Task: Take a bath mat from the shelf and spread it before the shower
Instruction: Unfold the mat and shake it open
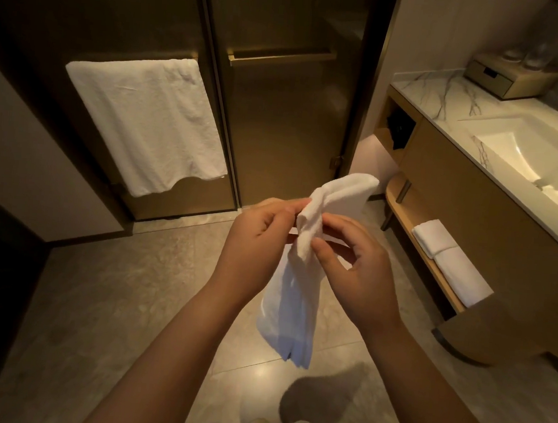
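Your left hand [255, 243] and right hand [356, 271] both pinch the bath mat's [292, 299] bunched top; it hangs between them above the floor [114, 298].

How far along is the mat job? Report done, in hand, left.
Done: the bath mat is off the shelf, where folded towels remain. In hand: left hand and right hand pinch its top edge; it hangs bunched. Left: open it and lay it on the floor before the shower door.
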A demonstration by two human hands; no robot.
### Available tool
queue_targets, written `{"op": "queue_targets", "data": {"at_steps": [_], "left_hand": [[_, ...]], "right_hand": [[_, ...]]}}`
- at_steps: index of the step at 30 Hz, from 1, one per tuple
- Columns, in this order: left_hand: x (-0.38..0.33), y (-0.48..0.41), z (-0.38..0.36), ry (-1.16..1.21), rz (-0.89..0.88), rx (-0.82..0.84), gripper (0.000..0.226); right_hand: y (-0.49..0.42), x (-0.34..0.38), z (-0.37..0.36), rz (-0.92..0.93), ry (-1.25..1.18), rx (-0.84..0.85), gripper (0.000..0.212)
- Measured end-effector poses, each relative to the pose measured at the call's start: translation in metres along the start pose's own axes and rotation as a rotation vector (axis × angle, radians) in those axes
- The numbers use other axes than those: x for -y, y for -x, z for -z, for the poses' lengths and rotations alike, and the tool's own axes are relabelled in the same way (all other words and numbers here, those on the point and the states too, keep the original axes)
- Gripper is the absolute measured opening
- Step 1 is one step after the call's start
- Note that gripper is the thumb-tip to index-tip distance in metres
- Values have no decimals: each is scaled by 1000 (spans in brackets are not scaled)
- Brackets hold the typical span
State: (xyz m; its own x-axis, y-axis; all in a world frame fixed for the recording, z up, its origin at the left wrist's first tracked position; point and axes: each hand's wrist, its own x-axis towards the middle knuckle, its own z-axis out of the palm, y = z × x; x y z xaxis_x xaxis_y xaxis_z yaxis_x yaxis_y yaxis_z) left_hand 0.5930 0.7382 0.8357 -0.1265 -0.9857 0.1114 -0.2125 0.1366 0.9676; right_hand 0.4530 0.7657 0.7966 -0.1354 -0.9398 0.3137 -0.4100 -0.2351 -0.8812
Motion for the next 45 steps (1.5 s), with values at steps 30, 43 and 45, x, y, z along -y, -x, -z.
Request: {"op": "queue_targets", "data": {"at_steps": [30, 43, 45], "left_hand": [[20, -6, -11, -175, -81, -168, 9], [22, -20, 14, -170, -73, -297, 12], [22, -21, 16, -178, -79, -305, 13]], "right_hand": [[-8, -14, 1, -8, 84, 175, 41], [-17, -52, 54, -143, 323, -134, 26], [-17, -58, 60, -183, 402, -180, 24]]}}
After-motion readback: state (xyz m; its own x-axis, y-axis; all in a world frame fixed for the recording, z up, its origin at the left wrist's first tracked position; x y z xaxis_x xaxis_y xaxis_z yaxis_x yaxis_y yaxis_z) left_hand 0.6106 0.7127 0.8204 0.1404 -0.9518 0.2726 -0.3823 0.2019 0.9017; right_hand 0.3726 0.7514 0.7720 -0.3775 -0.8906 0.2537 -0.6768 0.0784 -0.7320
